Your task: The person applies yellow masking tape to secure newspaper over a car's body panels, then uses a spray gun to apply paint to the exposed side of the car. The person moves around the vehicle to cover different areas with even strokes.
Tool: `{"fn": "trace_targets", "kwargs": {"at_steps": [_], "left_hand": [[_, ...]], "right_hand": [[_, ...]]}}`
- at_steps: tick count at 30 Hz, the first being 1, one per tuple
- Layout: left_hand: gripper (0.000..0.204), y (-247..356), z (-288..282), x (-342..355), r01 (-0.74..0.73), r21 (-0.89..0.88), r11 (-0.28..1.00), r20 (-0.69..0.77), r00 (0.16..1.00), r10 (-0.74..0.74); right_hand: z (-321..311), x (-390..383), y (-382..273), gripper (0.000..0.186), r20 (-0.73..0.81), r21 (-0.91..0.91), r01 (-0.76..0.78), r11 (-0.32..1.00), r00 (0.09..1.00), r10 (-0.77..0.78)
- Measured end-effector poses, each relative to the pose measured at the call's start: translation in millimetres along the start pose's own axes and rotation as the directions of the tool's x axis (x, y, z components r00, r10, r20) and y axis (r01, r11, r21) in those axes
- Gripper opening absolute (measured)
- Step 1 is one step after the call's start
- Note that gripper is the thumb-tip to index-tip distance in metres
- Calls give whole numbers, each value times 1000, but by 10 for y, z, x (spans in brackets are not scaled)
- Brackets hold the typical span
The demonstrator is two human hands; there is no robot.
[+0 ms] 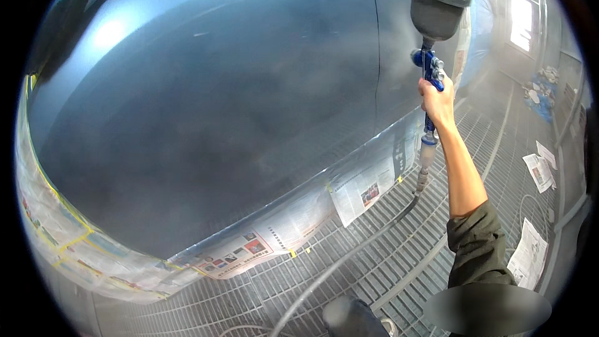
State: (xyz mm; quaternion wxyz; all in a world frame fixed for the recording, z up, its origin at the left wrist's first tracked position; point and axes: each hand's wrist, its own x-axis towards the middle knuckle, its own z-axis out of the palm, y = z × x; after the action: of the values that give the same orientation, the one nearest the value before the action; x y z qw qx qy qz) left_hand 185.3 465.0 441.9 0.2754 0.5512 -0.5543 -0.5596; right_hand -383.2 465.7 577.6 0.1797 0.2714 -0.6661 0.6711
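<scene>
A smooth, curved blue-grey car side [237,87] spreads above slatted floor grating [399,249]; creased newspaper [368,193] fringes it near six o'clock. At two o'clock stands a round-cupped spray gun [429,65], long axis twelve to six, pointing toward nine. The right hand [440,101] grasps it, fingers wrapped; the left hand's I cannot tell.
</scene>
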Motion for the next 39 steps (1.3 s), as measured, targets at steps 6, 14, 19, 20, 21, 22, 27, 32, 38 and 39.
{"fn": "trace_targets", "kwargs": {"at_steps": [6,14,19,20,21,22,27,32,38,39], "left_hand": [[32,-196,-99,-9,0,-94,996,-50,999,-5],[27,-447,-591,29,-41,-92,995,-225,974,20],[23,-683,-1081,-32,-70,-88,994,-325,945,38],[23,-765,-1175,-44,-92,-105,990,-354,934,49],[23,-846,-1274,-63,-114,-121,986,-386,921,59],[23,-949,-1388,-98,-95,-141,985,-418,908,28],[21,-1266,-1850,-252,-186,-143,972,-526,847,84],[21,-1551,-2273,-470,-168,-248,954,-642,766,-32],[21,-1652,-2587,-700,-176,-150,973,-734,679,9],[21,-1689,-2626,-730,-180,-149,972,-752,659,7]], "right_hand": [[169,-354,7,9,185,60,-92,994,980,79],[694,-1170,-574,8,398,192,-142,971,916,56],[1136,-1700,-993,12,473,263,-156,952,881,14],[1240,-1827,-1112,12,488,279,-175,944,873,17],[1338,-1942,-1196,12,498,288,-181,940,867,14],[1465,-2084,-1279,11,514,300,-189,935,858,9],[1911,-2673,-1759,8,541,410,-157,899,835,-101],[2352,-3302,-2253,49,672,434,-225,872,726,-147],[2916,-3970,-2812,60,704,507,-136,851,636,-317],[2989,-4060,-2915,60,684,516,-90,852,642,-347]]}}
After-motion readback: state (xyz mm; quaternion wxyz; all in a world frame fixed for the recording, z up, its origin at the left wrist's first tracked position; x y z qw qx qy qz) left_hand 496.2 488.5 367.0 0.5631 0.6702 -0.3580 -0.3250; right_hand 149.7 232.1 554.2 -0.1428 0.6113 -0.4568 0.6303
